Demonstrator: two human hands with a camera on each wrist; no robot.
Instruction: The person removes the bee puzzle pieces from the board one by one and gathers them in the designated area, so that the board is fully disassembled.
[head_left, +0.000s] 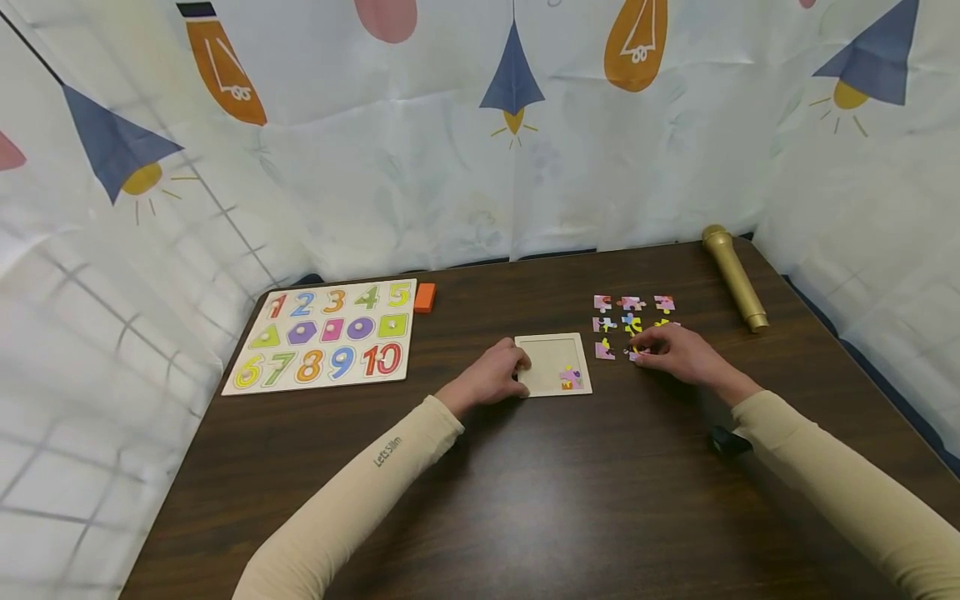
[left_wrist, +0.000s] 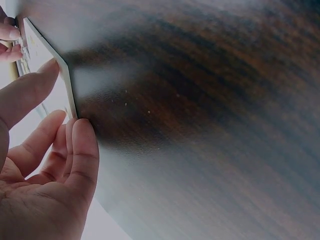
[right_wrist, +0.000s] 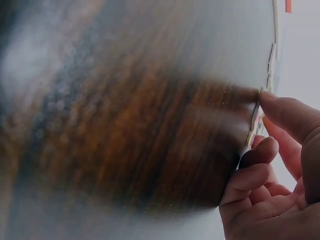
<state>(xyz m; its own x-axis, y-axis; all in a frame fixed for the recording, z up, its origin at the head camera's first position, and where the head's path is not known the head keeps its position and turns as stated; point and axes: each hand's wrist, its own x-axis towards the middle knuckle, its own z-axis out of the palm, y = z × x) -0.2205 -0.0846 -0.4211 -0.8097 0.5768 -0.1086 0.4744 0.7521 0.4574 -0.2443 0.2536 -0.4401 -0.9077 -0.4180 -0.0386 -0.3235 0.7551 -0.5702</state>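
Note:
My left hand [head_left: 491,375] holds the left edge of a small square wooden puzzle tray [head_left: 538,372]. In the left wrist view the thumb lies over the tray's rim [left_wrist: 67,80] and the fingertips meet its edge. Pink jigsaw pieces [head_left: 571,379] sit in the tray's lower right corner. To the right, my right hand [head_left: 681,357] pinches a jigsaw piece [head_left: 636,355] in the bottom row of loose pieces, at table level; fingers partly cover it. Other loose pieces, such as a pink one [head_left: 604,350], lie in rows, some hidden behind the hand.
A wooden number-and-shape board [head_left: 281,382] lies at the left, with an orange block [head_left: 424,297] by its upper right corner. A gold microphone [head_left: 737,279] lies at the back right. Patterned curtains [head_left: 442,183] hang behind the dark wooden table [head_left: 525,500].

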